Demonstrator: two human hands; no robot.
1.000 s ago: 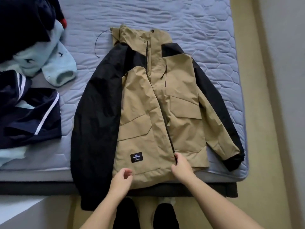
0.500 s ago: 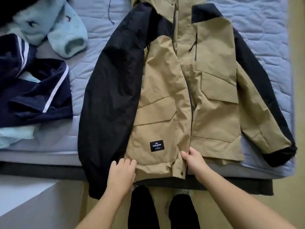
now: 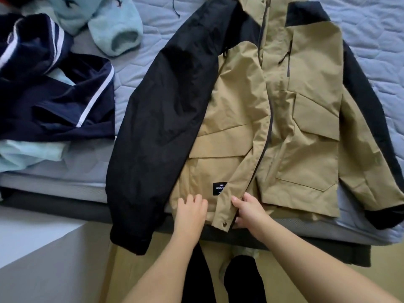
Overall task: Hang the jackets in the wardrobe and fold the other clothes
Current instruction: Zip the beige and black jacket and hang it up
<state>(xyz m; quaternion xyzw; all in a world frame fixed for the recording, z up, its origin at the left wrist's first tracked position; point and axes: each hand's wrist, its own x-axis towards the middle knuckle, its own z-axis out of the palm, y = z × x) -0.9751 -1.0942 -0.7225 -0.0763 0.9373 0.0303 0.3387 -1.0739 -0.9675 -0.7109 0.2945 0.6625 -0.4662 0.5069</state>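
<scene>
One quilted blue-grey mattress [image 3: 371,29] fills most of the view, its near edge running across the frame above a tan floor [image 3: 131,270]. Spread flat on the mattress, front side up, lies the jacket [image 3: 306,127]. It is tan with black shoulders and sleeves, its collar points away from the person, and its hem reaches the near edge of the bed. The black sleeve [image 3: 164,127] on the left side runs down alongside the body and hangs over the mattress edge. The opposite sleeve angles out toward the right border.

Well to the left of the jacket sits a crumpled navy garment [image 3: 54,106] with white stripes. Beyond it lies a light blue fleece garment [image 3: 115,25], one cuff opening toward the camera.

Both hands are at the jacket's hem. The left hand [image 3: 191,212] lies knuckles up on the left front panel, fingers bent onto the cloth. Whether it nips any fabric cannot be told. The right hand [image 3: 249,212] pinches the edge of the front flap, thumb on top and fingers tucked beneath.

Just above the left hand a small black label [image 3: 218,189] with white lettering is partly covered by the flap. A metal snap [image 3: 224,224] shows at the flap's bottom corner, between the two hands.
</scene>
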